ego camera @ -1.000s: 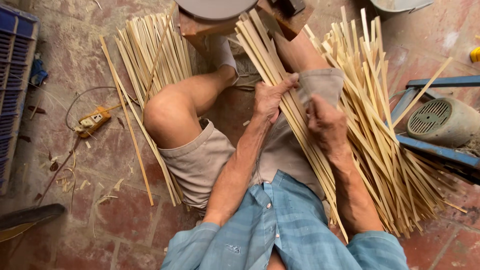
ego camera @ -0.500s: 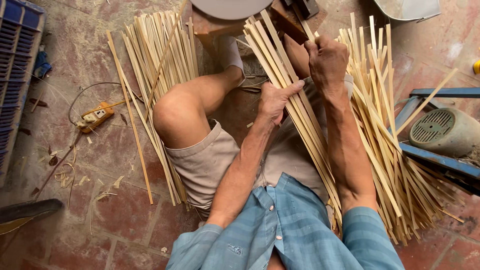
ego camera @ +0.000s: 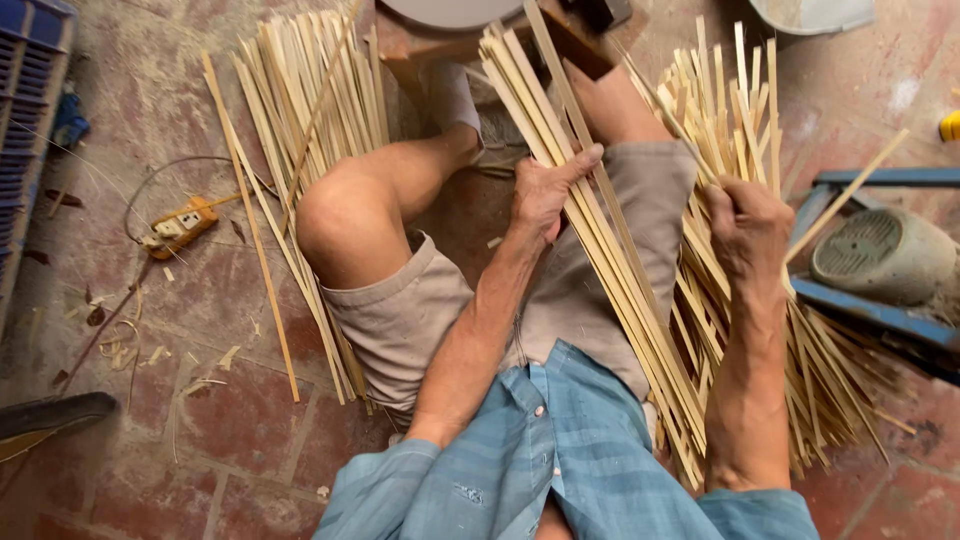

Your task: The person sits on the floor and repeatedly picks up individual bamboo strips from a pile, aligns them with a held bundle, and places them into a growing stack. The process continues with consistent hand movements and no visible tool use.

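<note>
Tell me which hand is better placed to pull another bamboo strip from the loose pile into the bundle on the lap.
Right. The right hand is already over the loose pile, closed around a strip, while the left hand grips the bundle on the lap.

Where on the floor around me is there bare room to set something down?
Bare red brick floor lies near left, between the orange power strip, the left pile of bamboo strips and your knee. The right is crowded: right pile of bamboo strips meets the blue-framed grey motor.
</note>
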